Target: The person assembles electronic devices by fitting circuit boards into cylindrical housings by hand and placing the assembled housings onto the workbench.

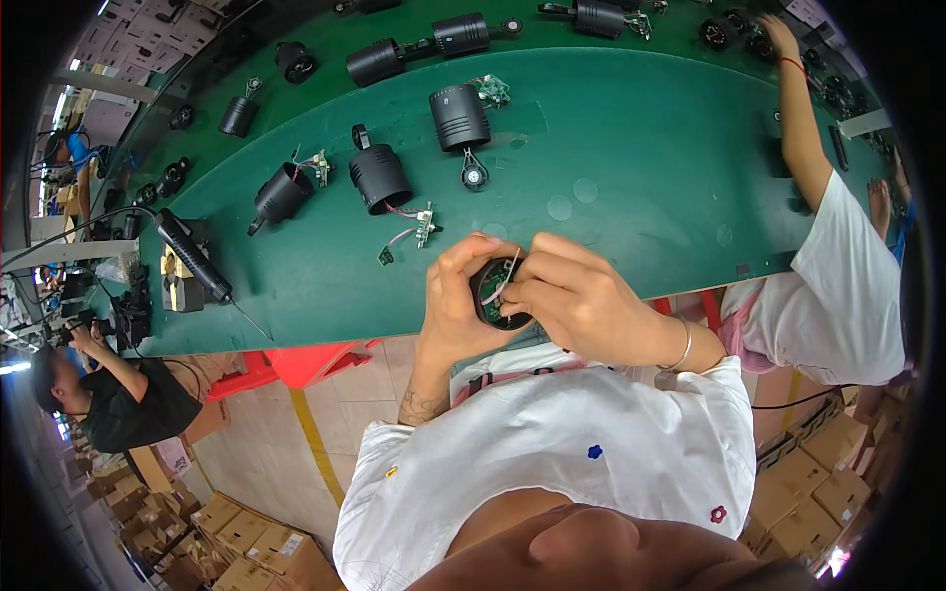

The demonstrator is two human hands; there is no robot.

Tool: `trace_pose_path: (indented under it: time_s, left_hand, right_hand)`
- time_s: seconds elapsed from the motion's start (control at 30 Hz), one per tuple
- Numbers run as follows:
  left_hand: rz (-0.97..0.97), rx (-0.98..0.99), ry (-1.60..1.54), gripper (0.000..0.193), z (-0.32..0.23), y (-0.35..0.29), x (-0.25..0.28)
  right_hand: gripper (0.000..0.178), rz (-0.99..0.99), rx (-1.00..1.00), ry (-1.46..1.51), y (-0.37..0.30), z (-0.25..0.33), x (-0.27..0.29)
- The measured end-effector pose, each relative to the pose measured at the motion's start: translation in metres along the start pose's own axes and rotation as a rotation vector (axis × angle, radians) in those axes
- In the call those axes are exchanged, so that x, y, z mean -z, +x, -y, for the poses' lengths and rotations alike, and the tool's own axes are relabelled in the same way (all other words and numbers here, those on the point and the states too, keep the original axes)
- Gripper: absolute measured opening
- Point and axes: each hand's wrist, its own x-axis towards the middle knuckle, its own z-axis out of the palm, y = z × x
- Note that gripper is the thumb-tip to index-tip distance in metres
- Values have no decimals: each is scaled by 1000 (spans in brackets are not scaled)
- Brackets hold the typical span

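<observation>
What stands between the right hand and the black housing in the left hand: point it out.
Nothing visible: the right hand has its fingers at the open face of the housing, which the left hand holds. A pale wire runs by those fingers.

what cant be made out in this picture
Head view: outer side of the black housing, covered by the left hand.
Head view: part of the green circuit board inside, behind the right hand.
Head view: topmost black part left of centre, cut off by the upper edge.
Head view: whether the far-left co-worker's hand holds anything, too small.
</observation>
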Motion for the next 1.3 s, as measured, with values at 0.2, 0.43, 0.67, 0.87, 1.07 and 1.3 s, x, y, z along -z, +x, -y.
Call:
trace_pose_path:
  time_s: [0.2,0.43,0.67,0.87,1.07,1.3]
  left_hand:
    - [18,16,14,70,2,-5,0]
    - [50,119,76,74,1,-9,2]
    - [30,161,71,77,-2,-10,3]
    - [69,174,13,83,-6,-11,3]
    - [20,141,-54,80,0,-15,-1]
    - [10,93,-58,68,-11,-8,1]
  right_hand:
    - [13,67,-20,81,3,-8,3]
    - [9,134,-89,205,10,-13,11]
    - [10,-83,-59,-19,-2,-1,-11]
    - [11,-14,-80,43,5,-1,5]
    - [12,-73,-33,-80,-1,7,-7]
    - [13,-132,-43,-10,-7,2,-12]
